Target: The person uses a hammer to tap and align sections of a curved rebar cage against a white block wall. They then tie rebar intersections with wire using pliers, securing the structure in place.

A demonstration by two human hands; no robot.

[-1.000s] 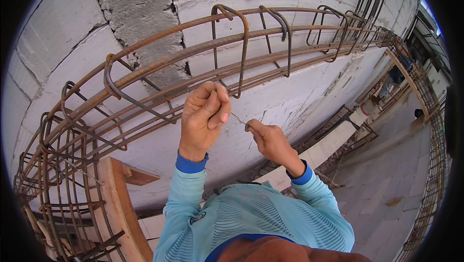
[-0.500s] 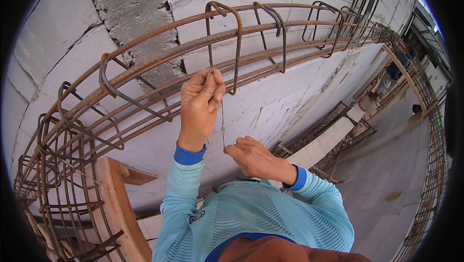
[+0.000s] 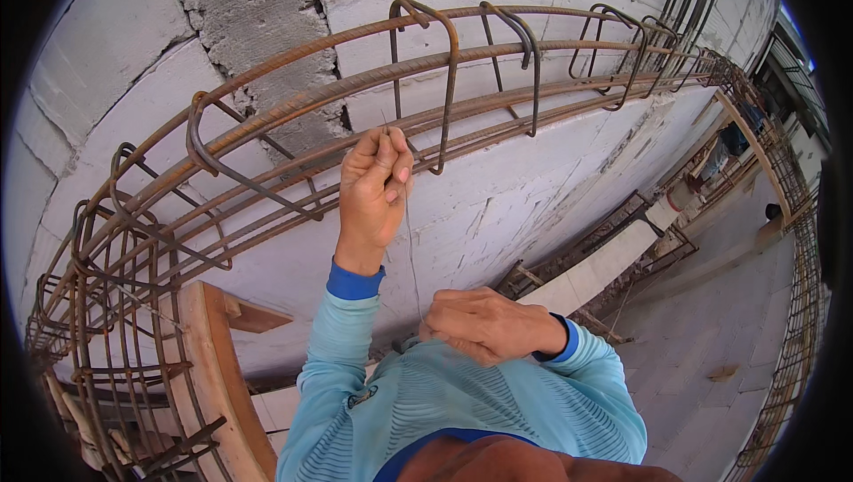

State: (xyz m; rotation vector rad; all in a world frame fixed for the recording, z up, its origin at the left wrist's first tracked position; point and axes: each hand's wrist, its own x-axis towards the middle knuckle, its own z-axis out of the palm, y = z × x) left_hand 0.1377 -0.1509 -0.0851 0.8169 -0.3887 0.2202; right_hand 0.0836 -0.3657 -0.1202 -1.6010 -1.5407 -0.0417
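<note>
Between my two hands runs a thin dark tie wire (image 3: 412, 246), close to upright. My left hand (image 3: 377, 178) pinches its upper part between thumb and fingers, and a short end pokes out above the fingertips. Lower down, in front of my shirt, my right hand (image 3: 487, 324) is closed around the wire's lower end; that end is hidden in the fingers. Just behind my left hand passes a cage of rusty rebar (image 3: 311, 100), its long bars bending across the view. A bent steel stirrup (image 3: 451, 82) hangs over the bars, right of my left hand.
White block wall (image 3: 533, 180) stands behind and below the cage, with a rough grey concrete column (image 3: 253, 29) in it. More rebar (image 3: 115, 322) and a wooden board (image 3: 218, 384) are at lower left. A plank walkway (image 3: 604, 260) on scaffolding lies to the right.
My right hand has moved slightly right and down and turned more palm-down, drawing the wire straighter. My left hand keeps its pinch. The whole view has shifted a little.
</note>
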